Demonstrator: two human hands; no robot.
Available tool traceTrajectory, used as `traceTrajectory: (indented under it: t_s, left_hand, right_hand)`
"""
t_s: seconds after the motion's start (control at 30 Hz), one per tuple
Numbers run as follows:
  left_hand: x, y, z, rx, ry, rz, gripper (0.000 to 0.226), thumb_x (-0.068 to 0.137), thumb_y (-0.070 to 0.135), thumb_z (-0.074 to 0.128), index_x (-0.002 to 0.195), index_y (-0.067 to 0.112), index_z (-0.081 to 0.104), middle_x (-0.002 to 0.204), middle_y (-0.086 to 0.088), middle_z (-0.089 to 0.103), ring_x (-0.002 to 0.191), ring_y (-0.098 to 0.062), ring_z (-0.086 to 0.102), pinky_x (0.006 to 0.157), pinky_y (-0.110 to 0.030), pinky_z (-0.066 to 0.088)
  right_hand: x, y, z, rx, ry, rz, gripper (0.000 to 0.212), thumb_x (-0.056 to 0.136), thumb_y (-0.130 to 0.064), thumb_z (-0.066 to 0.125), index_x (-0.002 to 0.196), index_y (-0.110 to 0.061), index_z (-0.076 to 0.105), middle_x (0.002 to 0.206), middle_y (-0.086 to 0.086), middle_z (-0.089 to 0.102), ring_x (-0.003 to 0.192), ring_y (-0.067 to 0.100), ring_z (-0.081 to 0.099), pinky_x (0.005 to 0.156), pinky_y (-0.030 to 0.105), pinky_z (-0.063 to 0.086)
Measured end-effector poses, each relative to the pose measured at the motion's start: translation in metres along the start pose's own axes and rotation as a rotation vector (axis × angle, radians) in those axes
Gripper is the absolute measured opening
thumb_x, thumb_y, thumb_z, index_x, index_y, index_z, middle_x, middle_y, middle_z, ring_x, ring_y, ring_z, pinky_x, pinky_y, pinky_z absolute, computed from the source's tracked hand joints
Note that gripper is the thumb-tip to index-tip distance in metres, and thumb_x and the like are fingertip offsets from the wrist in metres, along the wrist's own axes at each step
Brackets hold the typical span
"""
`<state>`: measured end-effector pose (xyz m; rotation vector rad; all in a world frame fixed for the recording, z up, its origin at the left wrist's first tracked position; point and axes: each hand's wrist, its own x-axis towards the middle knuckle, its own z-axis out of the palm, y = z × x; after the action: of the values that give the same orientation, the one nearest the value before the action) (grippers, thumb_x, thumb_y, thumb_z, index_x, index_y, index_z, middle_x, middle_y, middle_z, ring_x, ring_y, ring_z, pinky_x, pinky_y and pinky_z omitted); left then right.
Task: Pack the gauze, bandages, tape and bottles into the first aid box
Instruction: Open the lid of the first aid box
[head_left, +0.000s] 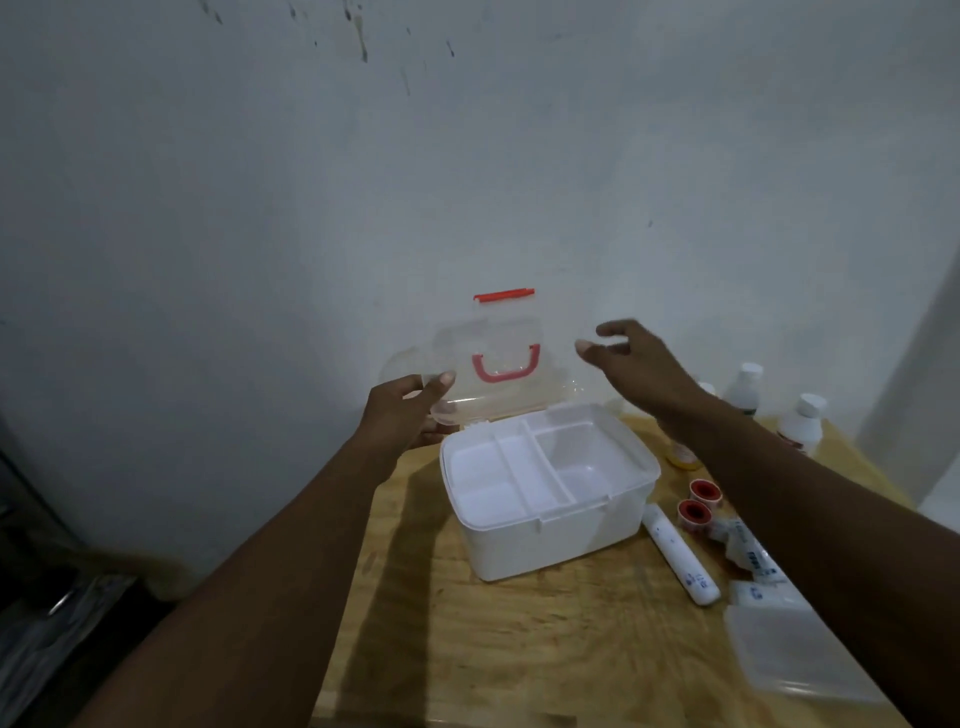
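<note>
The white first aid box (556, 540) stands open on the wooden table (519, 649), with a divided white tray in its top. Its clear lid (509, 358), with a red handle and red latch, is raised upright behind it. My left hand (410, 410) grips the lid's left lower corner. My right hand (634, 364) hovers by the lid's right edge, fingers apart, holding nothing. To the right of the box lie a white tube-shaped roll (680, 556), two red-cored tape rolls (698, 506), gauze packets (753, 556) and white-capped bottles (800, 421).
A clear plastic container (789, 649) sits at the table's right front. A yellowish bottle (683, 457) shows under my right forearm. The wall stands right behind the table. Dark clutter lies on the floor to the left.
</note>
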<state>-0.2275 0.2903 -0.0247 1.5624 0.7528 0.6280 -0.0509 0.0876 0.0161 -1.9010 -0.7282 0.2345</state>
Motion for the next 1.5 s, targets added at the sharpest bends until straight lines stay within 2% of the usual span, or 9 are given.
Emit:
traceTrajectory:
  t_s: [0.1,0.3,0.53,0.7,0.87,1.07,1.23,1.37,1.5]
  left_hand:
    - [0.006,-0.006,0.0,0.002,-0.008,-0.03,0.043,0.089,0.038,0.07,0.123,0.012,0.066,0.108,-0.013,0.075,0.079,-0.03,0.077,0.08,-0.04,0.063]
    - [0.01,-0.019,0.009,0.089,0.028,-0.085,0.048,0.093,0.042,0.066,0.125,0.006,0.065,0.109,-0.011,0.074,0.09,-0.028,0.074,0.081,-0.038,0.061]
    - [0.007,-0.027,0.019,0.167,0.03,-0.243,0.057,0.095,0.055,0.054,0.109,0.001,0.068,0.097,-0.013,0.073,0.075,-0.022,0.067,0.056,-0.029,0.045]
    - [0.011,-0.032,0.015,0.149,-0.03,-0.318,0.065,0.096,0.061,0.047,0.113,0.001,0.065,0.098,-0.017,0.074,0.084,-0.031,0.071,0.066,-0.034,0.052]
    - [0.01,-0.034,0.01,0.129,-0.063,-0.338,0.068,0.093,0.067,0.045,0.11,0.006,0.068,0.1,-0.016,0.077,0.096,-0.036,0.072,0.095,-0.047,0.055]
    - [-0.009,-0.036,0.007,0.06,-0.138,-0.279,0.061,0.089,0.066,0.053,0.113,0.013,0.07,0.105,-0.01,0.077,0.1,-0.032,0.073,0.098,-0.048,0.054]
    - [-0.03,-0.043,0.006,0.127,-0.125,-0.167,0.044,0.096,0.05,0.054,0.121,0.016,0.067,0.11,-0.005,0.075,0.097,-0.025,0.072,0.074,-0.034,0.057]
    - [-0.047,-0.042,0.009,0.063,-0.014,-0.209,0.038,0.098,0.042,0.055,0.123,0.014,0.061,0.111,-0.006,0.067,0.097,-0.026,0.065,0.069,-0.033,0.053]
    - [-0.054,-0.038,0.015,0.113,0.078,-0.172,0.034,0.099,0.036,0.056,0.122,0.011,0.062,0.097,-0.002,0.062,0.089,-0.023,0.061,0.066,-0.033,0.051]
  right_hand:
    - [0.001,0.021,0.005,0.042,-0.125,0.053,0.045,0.089,-0.038,0.066,0.13,-0.021,0.055,0.124,0.004,0.059,0.114,0.021,0.059,0.089,0.034,0.049]
    - [0.001,0.037,0.015,-0.103,-0.05,-0.006,0.038,0.09,-0.031,0.064,0.125,-0.017,0.063,0.13,0.006,0.058,0.118,0.018,0.054,0.102,0.036,0.043]
    - [-0.01,0.053,0.024,-0.164,-0.048,0.046,0.04,0.094,-0.027,0.06,0.13,-0.01,0.061,0.14,0.01,0.054,0.125,0.023,0.052,0.094,0.028,0.039]
    - [-0.009,0.057,0.028,-0.128,-0.031,0.115,0.04,0.093,-0.03,0.06,0.127,-0.01,0.063,0.134,0.009,0.06,0.12,0.025,0.056,0.104,0.04,0.046]
    - [-0.008,0.059,0.031,-0.087,0.004,0.164,0.039,0.091,-0.034,0.063,0.124,-0.013,0.065,0.133,0.008,0.06,0.119,0.026,0.056,0.104,0.043,0.047]
    - [-0.012,0.06,0.03,-0.101,0.013,0.154,0.04,0.091,-0.036,0.062,0.125,-0.015,0.064,0.136,0.006,0.058,0.122,0.025,0.055,0.103,0.039,0.047]
    - [-0.023,0.057,0.018,-0.008,0.052,0.172,0.04,0.092,-0.041,0.06,0.124,-0.017,0.063,0.133,0.006,0.059,0.112,0.024,0.059,0.087,0.034,0.05]
    - [-0.042,0.051,-0.008,-0.014,-0.027,0.202,0.016,0.094,-0.028,0.059,0.102,-0.016,0.068,0.107,0.008,0.07,0.087,0.023,0.067,0.068,0.034,0.054]
    - [-0.06,0.043,-0.026,-0.115,-0.161,0.164,0.019,0.092,-0.016,0.062,0.11,-0.014,0.067,0.098,0.007,0.073,0.081,0.02,0.072,0.059,0.029,0.053]
